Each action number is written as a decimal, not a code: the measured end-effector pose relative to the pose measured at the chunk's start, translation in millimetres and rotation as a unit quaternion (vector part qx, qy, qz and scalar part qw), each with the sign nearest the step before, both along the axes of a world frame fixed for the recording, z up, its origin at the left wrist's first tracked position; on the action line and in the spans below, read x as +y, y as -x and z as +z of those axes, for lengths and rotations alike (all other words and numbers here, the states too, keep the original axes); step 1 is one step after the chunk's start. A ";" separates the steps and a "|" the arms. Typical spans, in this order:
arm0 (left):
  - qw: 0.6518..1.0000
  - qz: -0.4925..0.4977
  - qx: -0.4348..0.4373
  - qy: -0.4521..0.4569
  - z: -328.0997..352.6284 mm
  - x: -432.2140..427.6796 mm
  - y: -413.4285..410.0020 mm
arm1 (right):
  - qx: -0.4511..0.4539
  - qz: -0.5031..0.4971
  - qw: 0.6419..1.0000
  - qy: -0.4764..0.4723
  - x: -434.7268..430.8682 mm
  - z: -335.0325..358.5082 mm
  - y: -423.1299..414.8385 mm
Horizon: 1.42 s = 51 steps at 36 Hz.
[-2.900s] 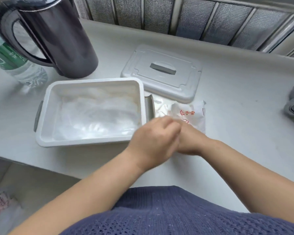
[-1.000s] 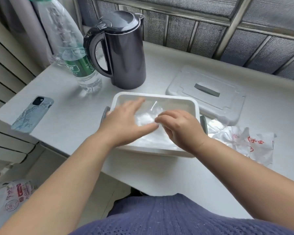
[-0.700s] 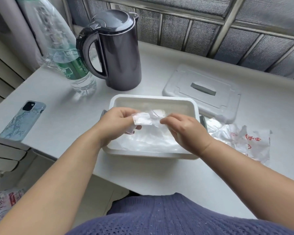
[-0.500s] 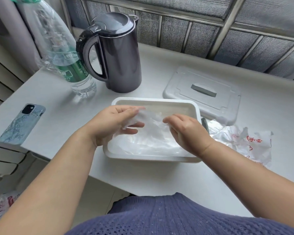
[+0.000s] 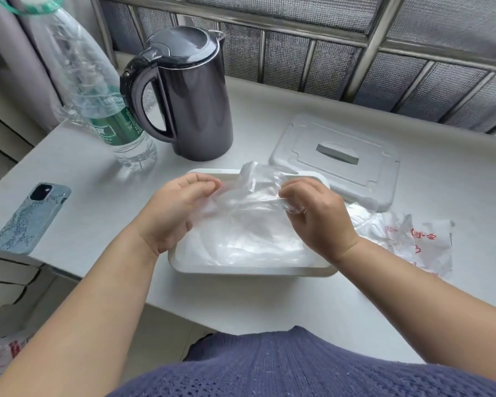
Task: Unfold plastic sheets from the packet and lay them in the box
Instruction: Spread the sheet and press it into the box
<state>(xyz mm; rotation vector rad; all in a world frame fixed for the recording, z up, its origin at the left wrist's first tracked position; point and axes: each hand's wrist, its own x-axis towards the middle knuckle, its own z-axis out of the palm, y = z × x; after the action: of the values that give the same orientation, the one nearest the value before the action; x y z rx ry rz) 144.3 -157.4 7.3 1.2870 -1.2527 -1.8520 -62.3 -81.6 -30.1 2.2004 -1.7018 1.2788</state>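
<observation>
A white rectangular box stands on the table in front of me, with thin clear plastic sheets lying inside. Above it I hold a translucent plastic sheet, stretched and partly unfolded. My left hand pinches its left edge and my right hand pinches its right edge over the box. The crumpled packet, white with red print, lies on the table just right of the box.
The box's grey lid lies behind the box at the right. A dark kettle and a water bottle stand at the back left. A phone lies near the table's left edge. The table's front edge is close to my body.
My hands left the packet and came over the box with a folded sheet. Since then they have moved apart, pulling the sheet open and lifting it slightly.
</observation>
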 end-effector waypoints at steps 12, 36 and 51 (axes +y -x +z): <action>0.991 -0.033 -0.094 0.089 6.7 7.0 21.8 | 0.034 0.034 0.999 0.012 5.5 4.1 -1.5; 0.692 -0.377 -0.506 0.351 -36.0 15.6 36.9 | 0.313 0.102 0.777 -0.536 -15.0 -1.3 -14.2; 0.611 -0.261 -0.692 0.282 -16.2 8.7 34.5 | 0.471 0.060 0.733 -0.487 -25.5 -0.5 -4.5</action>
<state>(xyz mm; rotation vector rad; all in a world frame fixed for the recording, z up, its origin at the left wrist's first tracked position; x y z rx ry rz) 109.8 -148.7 -8.9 2.0604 -2.8785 -0.1086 -57.7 -107.0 -30.7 2.5772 -1.8222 -0.9980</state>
